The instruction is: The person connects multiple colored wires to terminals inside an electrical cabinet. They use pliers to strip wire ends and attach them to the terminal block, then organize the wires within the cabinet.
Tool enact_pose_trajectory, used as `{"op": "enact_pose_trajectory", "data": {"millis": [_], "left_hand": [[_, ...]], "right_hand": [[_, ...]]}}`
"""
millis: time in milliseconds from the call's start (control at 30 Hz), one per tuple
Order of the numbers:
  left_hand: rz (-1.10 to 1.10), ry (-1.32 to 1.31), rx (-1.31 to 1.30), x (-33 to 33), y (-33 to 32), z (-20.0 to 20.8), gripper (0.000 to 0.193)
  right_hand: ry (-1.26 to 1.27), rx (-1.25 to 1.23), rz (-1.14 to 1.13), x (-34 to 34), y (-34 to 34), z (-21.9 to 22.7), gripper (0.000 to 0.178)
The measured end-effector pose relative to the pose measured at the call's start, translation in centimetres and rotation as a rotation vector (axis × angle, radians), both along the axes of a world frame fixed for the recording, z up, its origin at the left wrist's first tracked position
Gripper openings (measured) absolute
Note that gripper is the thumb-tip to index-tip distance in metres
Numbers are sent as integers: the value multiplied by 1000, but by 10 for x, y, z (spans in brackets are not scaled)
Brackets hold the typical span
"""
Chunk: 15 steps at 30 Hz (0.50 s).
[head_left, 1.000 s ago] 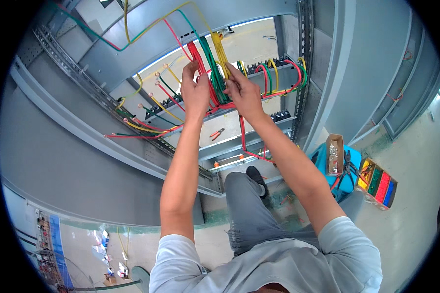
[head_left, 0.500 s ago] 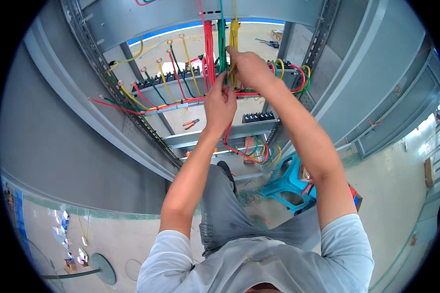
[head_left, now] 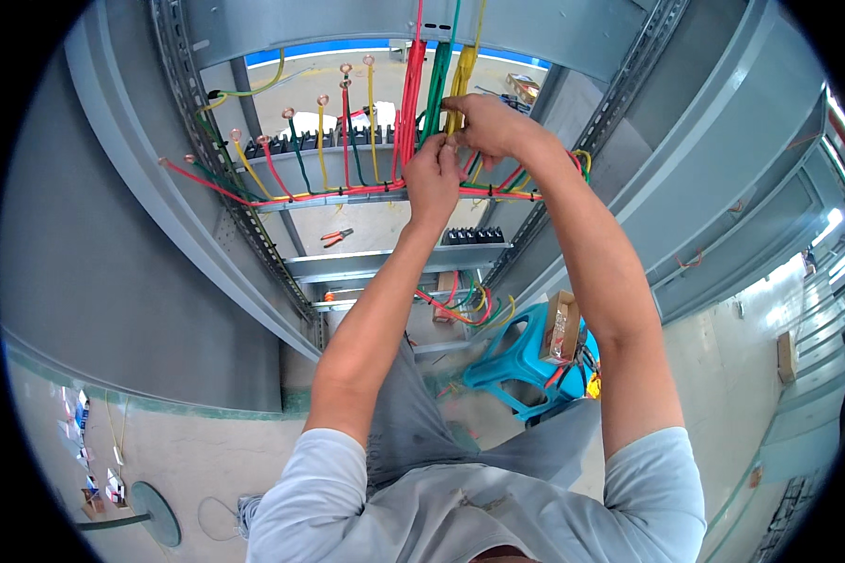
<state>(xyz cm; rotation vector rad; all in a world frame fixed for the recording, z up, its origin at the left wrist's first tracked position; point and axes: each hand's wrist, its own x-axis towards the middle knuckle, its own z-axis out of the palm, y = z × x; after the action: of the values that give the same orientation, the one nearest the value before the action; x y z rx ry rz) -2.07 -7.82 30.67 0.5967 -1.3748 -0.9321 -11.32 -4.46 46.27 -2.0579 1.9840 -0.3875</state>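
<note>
A grey metal cabinet [head_left: 347, 26] frames the work, a blue stool [head_left: 526, 361] standing near its base. Inside, the yellow bundle [head_left: 463, 68] of wires hangs right of the green bundle [head_left: 436, 83] and red bundle [head_left: 410, 86], its long axis nearly upright, the upper end leaning slightly right. The right hand [head_left: 494, 128] has its grip curled around the yellow strands. Just below, the left hand [head_left: 432, 184] bunches its fingertips; what they pinch is hidden. Pliers [head_left: 337, 237] lie farther down.
</note>
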Motion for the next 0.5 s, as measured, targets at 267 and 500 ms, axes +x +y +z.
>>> {"op": "enact_pose_trajectory", "data": {"millis": [267,500], "left_hand": [[-12,64,41,-6,7,1,21],[30,10,8,-4,-1,-1,23]], "right_hand": [[50,101,-4,-2,-3,17,62],[-191,-391,120,-23,2,-37,45]]}}
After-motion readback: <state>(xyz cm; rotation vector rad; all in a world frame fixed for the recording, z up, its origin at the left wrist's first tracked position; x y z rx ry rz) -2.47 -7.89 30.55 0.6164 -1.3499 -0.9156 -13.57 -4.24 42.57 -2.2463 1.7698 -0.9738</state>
